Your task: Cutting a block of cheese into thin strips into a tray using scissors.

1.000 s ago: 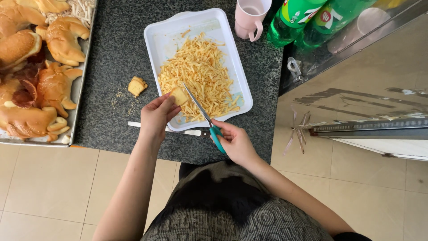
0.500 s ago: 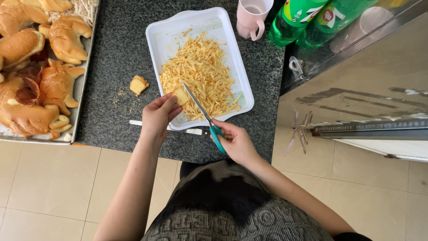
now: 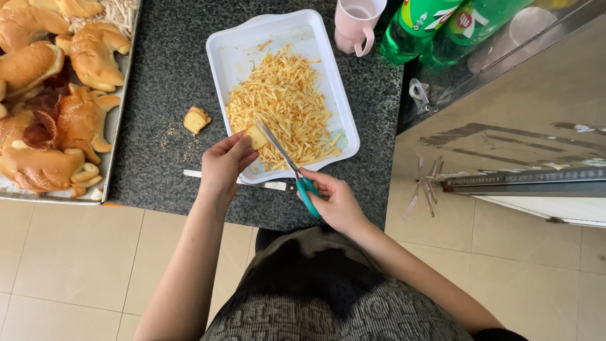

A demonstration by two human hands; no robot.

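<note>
Head view: I see the counter (image 3: 164, 69), the white tray (image 3: 230, 53) of strips (image 3: 284, 101), then my right hand (image 3: 334, 202) gripping scissors (image 3: 297, 173), and my left hand (image 3: 224, 163) pinching a bread piece (image 3: 255, 136) over the tray's near edge.

Head camera looks steeply down, near the counter (image 3: 158, 57).

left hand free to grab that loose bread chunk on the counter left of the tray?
Probably not right away: the left hand is pinching a small bread piece against the scissors over the white tray. The path to the loose chunk is bare counter, though.
</note>
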